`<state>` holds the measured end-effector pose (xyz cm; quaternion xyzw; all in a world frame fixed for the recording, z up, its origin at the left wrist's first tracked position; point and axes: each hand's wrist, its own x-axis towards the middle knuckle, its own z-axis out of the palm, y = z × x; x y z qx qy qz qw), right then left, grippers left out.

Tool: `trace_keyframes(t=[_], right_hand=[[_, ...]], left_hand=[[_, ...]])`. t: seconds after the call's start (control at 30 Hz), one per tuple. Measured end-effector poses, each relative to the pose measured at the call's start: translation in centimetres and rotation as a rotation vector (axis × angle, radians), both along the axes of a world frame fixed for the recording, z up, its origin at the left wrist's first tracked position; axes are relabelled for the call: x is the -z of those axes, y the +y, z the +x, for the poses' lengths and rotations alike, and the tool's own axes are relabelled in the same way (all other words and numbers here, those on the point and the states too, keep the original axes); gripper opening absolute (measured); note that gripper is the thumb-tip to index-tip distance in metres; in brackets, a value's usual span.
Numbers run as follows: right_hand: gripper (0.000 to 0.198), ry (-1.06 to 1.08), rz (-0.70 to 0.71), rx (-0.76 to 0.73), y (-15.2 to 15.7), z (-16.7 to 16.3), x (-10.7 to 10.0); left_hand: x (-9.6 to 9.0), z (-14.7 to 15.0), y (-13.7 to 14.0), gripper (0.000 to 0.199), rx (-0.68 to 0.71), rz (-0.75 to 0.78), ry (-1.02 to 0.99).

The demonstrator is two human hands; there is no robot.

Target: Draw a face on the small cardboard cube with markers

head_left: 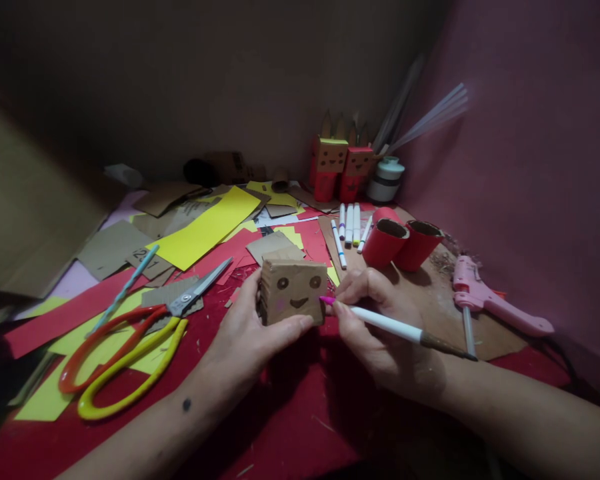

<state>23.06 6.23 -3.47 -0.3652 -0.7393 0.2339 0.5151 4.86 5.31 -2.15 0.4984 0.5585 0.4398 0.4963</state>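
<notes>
In the head view, my left hand [253,323] grips a small cardboard block [294,283] by its left side and lower edge. Its front bears a drawn face with two dark eyes, a smile and a faint pink cheek mark at left. My right hand [375,320] holds a white marker [387,322] like a pen; its pink tip is at the face's right cheek, and whether it touches the cardboard I cannot tell. Left of my left hand lie scissors [177,307] with red and yellow handles. Red paper-covered tubes [386,243] stand beyond my right hand.
Several white markers [349,225] lie behind the block. A pink glue gun [495,303] rests at right. Two red figures with cardboard heads [331,163] and a pale jar [386,180] stand at the back. Yellow paper [205,230], red strips and cardboard scraps cover the left side.
</notes>
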Motion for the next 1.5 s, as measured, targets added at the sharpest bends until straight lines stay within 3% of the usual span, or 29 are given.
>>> trace_keyframes(t=[0.53,1.5], right_hand=[[0.015,-0.122,0.006,-0.076,-0.01,0.6,-0.77],[0.014,0.003,0.0,-0.031,0.04,0.09,0.15]], left_hand=[[-0.03,0.06,-0.02,0.075,-0.009,-0.006,0.011],[-0.37,0.25,-0.23,0.07,-0.017,-0.01,0.021]])
